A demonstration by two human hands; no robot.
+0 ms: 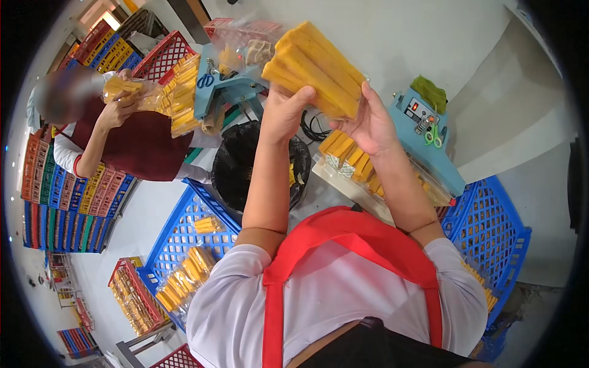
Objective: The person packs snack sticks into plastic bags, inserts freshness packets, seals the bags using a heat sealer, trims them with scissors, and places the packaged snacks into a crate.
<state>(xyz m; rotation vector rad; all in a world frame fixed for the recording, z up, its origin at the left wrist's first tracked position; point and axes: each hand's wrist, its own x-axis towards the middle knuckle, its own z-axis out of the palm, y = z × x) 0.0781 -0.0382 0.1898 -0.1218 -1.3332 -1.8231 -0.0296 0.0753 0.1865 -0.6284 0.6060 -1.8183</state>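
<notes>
Raised in front of me is a bundle of long yellow sticks [316, 67], some food by their look, lying side by side. My left hand [284, 110] grips its lower left side, with the thumb across the front. On the lower right, my right hand [372, 122] holds the same bundle between thumb and fingers. Whether a clear bag wraps it, I cannot tell. Beneath my right forearm, more packs of yellow sticks [346, 156] lie on a pale work surface beside a light-blue sealing machine [423, 132] with green scissors [434, 136] on it.
A black-lined bin [233, 162] stands below my arms. Blue crates [162, 236] flank me, with bagged sticks [187, 273] in the left one. A co-worker [129, 135] at left holds a bag of sticks near another blue machine [224, 92]. Crate stacks [67, 190] line the far left.
</notes>
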